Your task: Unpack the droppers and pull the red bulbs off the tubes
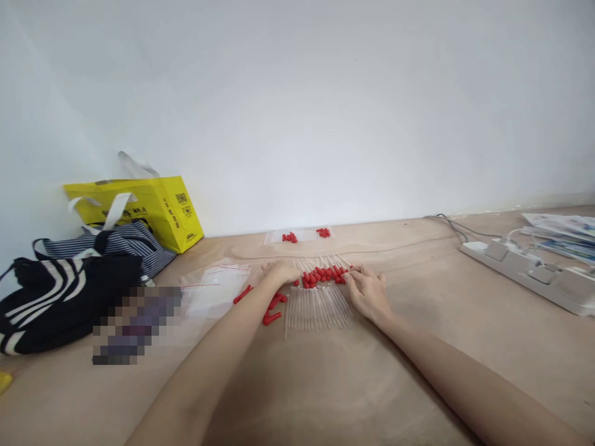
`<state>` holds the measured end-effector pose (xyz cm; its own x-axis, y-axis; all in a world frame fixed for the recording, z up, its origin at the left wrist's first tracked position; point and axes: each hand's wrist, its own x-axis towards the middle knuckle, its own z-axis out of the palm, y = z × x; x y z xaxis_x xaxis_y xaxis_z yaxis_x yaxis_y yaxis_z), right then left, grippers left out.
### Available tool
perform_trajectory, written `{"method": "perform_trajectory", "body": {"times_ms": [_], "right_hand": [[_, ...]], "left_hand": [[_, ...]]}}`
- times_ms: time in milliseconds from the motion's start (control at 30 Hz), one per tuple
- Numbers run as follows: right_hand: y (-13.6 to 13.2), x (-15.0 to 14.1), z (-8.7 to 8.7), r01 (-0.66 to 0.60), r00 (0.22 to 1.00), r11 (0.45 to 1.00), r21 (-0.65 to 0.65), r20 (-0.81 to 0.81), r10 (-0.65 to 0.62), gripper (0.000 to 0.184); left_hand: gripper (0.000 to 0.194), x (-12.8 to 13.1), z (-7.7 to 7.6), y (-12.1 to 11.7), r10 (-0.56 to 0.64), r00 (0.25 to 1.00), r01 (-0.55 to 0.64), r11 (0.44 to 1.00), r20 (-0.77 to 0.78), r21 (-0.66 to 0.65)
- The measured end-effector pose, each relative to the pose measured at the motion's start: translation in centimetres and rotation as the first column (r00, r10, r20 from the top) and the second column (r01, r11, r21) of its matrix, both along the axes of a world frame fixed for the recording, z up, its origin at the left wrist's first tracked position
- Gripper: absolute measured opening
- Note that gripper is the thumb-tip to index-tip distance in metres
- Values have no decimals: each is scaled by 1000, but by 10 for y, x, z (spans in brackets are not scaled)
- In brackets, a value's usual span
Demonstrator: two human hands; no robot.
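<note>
A row of thin clear tubes (pixel 318 310) lies side by side on the table, with red rubber bulbs (pixel 320 275) bunched across their upper ends. More clear tubes (pixel 329 260) stick out beyond the bulbs, toward the wall. At the left end of the row is my left hand (pixel 281 272), its fingers blurred and partly hidden, close to a red bulb. My right hand (pixel 369 292) rests at the right end, thumb and forefinger closed on the outermost bulb. Loose red pieces (pixel 272 317) lie beneath and beside my left forearm.
Behind the row, a clear bag (pixel 302 236) carries two small red clusters. Plastic bags (pixel 218 288) lie to the left, near a black bag (pixel 69 297), a striped bag (pixel 125 241) and a yellow bag (pixel 171 214). A white power strip (pixel 520 272) and papers (pixel 562 232) are at right.
</note>
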<state>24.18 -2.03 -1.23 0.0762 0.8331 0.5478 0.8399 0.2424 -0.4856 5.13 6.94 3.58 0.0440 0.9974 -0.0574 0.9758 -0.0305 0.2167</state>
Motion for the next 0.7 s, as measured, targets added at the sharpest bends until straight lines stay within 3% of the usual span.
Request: {"method": "perform_trajectory", "body": {"times_ms": [133,267,400,500,567,633,700], "right_hand": [[1,0,-1,-17,1000,1000,6,14,17,28],[1,-1,-3,-32,999,998,51,12,31,28],[1,-2,-5,-65,998,984,164,12,64,23],[-2,-7,-5,-97,995,956,278,46,88,24],[-4,-12,-3,-135,988,935,327,112,103,28],[-7,-17,-2,-201,969,918,343,209,134,32],[-8,-24,-1,-285,933,899,332,310,182,34]], "left_hand": [[14,4,-1,8,52,996,-56,997,-76,-47],[15,-3,9,1,67,992,-65,998,-104,26],[23,-21,19,-29,17,994,6,980,-112,201],[24,-34,16,-61,-96,988,132,935,-124,330],[21,-41,6,-78,-210,964,259,883,-164,392],[19,-45,-8,-89,-350,900,435,751,-259,497],[17,-46,-22,-95,-422,851,523,613,-313,592]]}}
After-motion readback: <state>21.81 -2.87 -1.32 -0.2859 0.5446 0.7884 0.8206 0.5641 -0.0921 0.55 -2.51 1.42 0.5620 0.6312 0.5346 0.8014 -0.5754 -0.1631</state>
